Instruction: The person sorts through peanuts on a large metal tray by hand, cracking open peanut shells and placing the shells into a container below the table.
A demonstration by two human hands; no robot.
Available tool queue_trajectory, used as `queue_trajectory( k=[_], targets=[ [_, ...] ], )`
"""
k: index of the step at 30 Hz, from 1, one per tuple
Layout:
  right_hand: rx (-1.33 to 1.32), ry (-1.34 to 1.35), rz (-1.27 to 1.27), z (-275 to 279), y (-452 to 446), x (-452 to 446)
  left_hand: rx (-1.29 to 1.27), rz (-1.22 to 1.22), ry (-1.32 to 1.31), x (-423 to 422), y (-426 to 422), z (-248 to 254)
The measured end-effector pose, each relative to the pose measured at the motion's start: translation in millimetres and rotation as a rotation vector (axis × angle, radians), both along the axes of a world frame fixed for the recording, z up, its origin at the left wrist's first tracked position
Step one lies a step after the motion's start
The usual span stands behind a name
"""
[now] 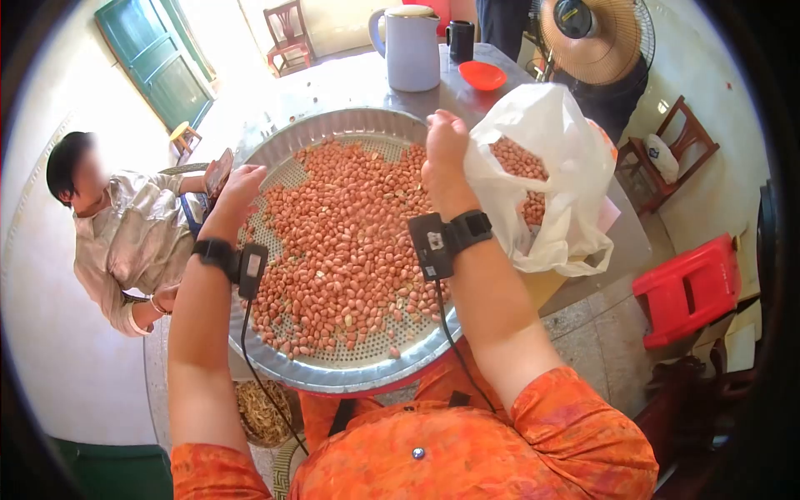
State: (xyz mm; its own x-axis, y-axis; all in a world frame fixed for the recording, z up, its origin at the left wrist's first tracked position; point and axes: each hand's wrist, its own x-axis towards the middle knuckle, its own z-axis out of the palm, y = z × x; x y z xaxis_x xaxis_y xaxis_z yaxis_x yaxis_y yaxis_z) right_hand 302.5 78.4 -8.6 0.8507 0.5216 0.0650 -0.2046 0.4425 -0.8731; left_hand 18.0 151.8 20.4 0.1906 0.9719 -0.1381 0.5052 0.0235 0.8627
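Observation:
A large round metal sieve tray (333,379) with a perforated bottom spans the middle of the view. Shelled peanuts (354,225) with reddish skins cover most of it, with some pale ones among them. At its left rim, my left hand (242,190) is closed, fingers together; the rim beneath is hidden. My right hand (447,148) is curled closed at the right rim, beside a white plastic bag (575,167) holding more peanuts. Both wrists wear black straps with small cabled boxes.
On the metal table (367,92) stand a white jug (412,54), a black mug (460,40) and a red bowl (482,76). A person (137,221) sits at the left. A fan (592,37), a red stool (690,287) and a basket of husks (265,414) surround the area.

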Motion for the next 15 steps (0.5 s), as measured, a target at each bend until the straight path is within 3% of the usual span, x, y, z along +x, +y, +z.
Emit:
queue_trajectory(
  k=[2,6,8,10,11,12,13,14,15],
  targets=[
    [0.092,0.047,-0.083,4.3,-9.8,12.0,-0.037,0.126,0.342,-3.9,20.6,-22.0],
    [0.176,0.095,-0.301,17.1,-18.7,27.0,-0.029,0.154,0.537,1.4,62.4,-57.6],
    [0.167,0.058,-0.411,21.8,-22.8,30.3,0.179,0.145,0.592,7.6,88.2,-77.0],
    [0.196,0.034,-0.442,22.5,-24.8,34.0,0.404,-0.173,0.804,22.2,106.4,-81.9],
    [0.239,0.0,-0.468,22.7,-25.3,35.4,0.364,-0.21,0.811,39.6,113.5,-81.7],
    [0.266,-0.003,-0.471,21.9,-25.0,37.3,0.16,-0.126,0.676,76.9,79.4,-49.4],
    [0.253,-0.004,-0.466,22.4,-26.6,37.8,0.263,-0.164,0.694,96.3,86.2,-55.8],
    [0.267,0.008,-0.449,24.2,-28.1,38.4,0.153,-0.125,0.572,125.1,54.7,-35.6],
    [0.285,0.019,-0.432,26.8,-28.9,38.0,0.305,-0.197,0.703,139.5,76.3,-55.2]
  ],
)
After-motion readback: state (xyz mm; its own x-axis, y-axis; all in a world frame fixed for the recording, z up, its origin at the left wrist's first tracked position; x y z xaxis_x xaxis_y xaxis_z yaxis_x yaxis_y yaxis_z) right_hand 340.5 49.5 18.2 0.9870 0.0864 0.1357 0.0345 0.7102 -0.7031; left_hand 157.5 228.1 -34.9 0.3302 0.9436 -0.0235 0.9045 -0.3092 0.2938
